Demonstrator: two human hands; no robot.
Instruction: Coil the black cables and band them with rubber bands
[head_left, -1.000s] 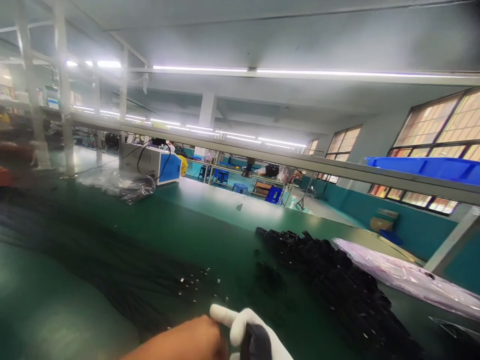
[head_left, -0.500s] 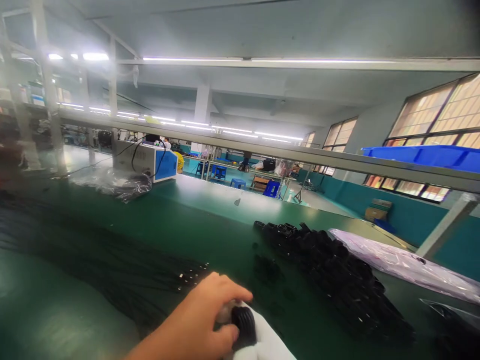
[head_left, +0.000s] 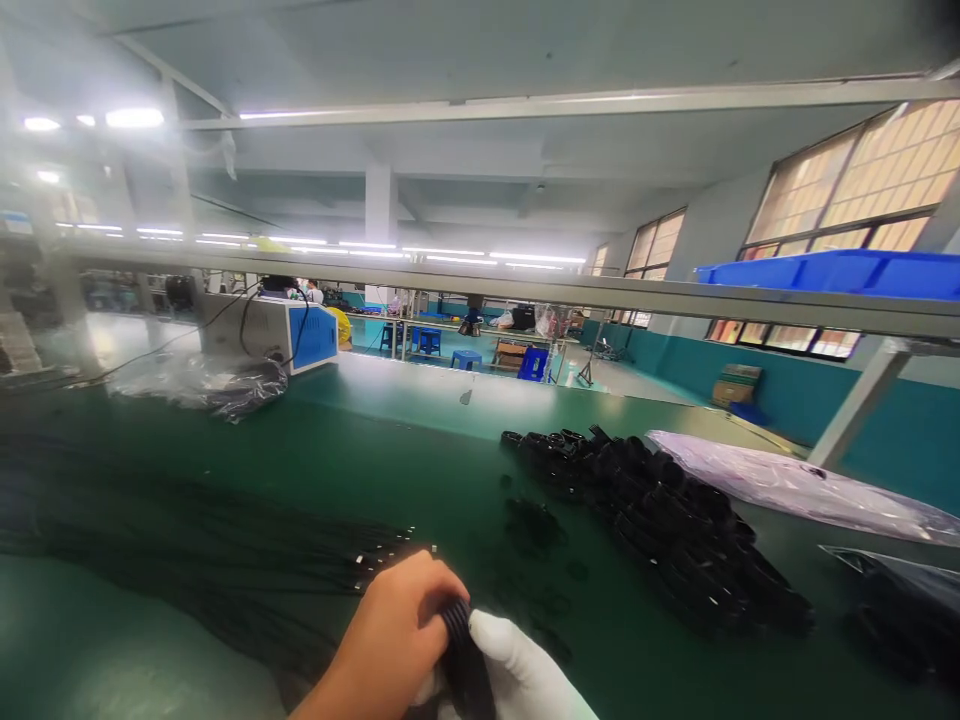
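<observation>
A coiled black cable (head_left: pixel 466 660) is held between my two hands at the bottom centre. My bare left hand (head_left: pixel 401 615) is closed around the coil's upper left side, its thumb and index finger pinching the strands. On the coil's right side my right hand (head_left: pixel 529 668), in a white glove, grips it with the thumb near the top; its other fingers are mostly hidden. Straight black cables (head_left: pixel 247 560) with small shiny plug ends lie just left of my hands. Thin black rings (head_left: pixel 534 522) are scattered to the right, beside a heap of coiled black cables (head_left: pixel 667 520).
A blue and white machine (head_left: pixel 311 333) stands at the back left, with clear plastic bags (head_left: pixel 202 385) before it. Pinkish plastic wrap (head_left: pixel 795 480) lies along the right. A metal rail (head_left: pixel 525 283) crosses above the green table (head_left: pixel 390 450), carrying a blue bin (head_left: pixel 832 272).
My gloved right hand has shifted up onto the coil's right side, and the coil now stands more upright between both hands. The camera view has turned slightly.
</observation>
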